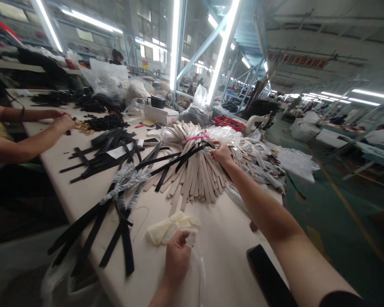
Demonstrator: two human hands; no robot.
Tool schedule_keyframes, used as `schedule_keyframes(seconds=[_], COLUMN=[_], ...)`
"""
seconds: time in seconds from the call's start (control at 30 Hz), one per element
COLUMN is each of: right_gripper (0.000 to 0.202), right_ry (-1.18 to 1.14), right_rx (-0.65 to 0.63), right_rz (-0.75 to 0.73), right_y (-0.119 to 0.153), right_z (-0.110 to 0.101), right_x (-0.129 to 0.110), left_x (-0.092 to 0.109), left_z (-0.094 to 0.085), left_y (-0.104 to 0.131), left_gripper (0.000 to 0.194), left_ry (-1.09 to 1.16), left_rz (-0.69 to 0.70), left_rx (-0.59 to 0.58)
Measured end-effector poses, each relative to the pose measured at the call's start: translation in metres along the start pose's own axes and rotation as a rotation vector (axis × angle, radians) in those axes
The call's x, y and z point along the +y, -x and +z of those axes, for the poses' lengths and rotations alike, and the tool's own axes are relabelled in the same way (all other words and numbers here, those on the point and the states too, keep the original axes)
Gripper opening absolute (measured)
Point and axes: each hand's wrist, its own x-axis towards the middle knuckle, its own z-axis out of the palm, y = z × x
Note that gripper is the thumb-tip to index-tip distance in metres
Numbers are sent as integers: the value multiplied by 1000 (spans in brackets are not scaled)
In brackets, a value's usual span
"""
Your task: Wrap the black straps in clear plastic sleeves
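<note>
My left hand (178,252) is low in the middle of the head view, its fingers closed on a piece of clear plastic film (190,238). Just beyond it lies a crumpled pale yellow cloth or bag (168,229). My right hand (222,153) is stretched far forward, its fingers closed at the end of a black strap (179,160). Under that strap fans out a big bundle of beige straps (195,183), tied with a pink band (196,137). To the left, more black straps (92,217) are partly wrapped in clear plastic (124,181) and overhang the table edge.
A phone (269,277) lies by my right forearm. Further back are a white box (161,114), a red basket (229,123) and piles of small black parts (107,122). At left, a co-worker's hands (64,122) handle small pieces. Plastic-wrapped straps (262,166) cover the right edge.
</note>
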Motion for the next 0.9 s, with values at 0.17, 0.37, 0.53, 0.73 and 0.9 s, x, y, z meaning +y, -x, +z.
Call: schedule_keyframes(seconds=[0.17, 0.37, 0.53, 0.73, 0.9], right_gripper=[18, 17, 28, 33, 32], right_ry=[-422, -269, -506, -708, -967], right_rx=[-193, 54, 114, -566, -477], right_rz=[-303, -559, -613, 171, 533], right_y=[46, 101, 202, 355, 419], right_z=[-118, -206, -250, -161, -67], right_x=[-55, -123, -139, -44, 40], left_x=[-3, 4, 13, 45, 66], left_z=[1, 3, 8, 16, 18], left_y=[0, 4, 14, 49, 91], left_gripper=[18, 17, 21, 23, 25], left_ry=[-22, -27, -21, -130, -115], left_rz=[2, 86, 121, 158, 165], left_rx=[40, 24, 50, 92, -12])
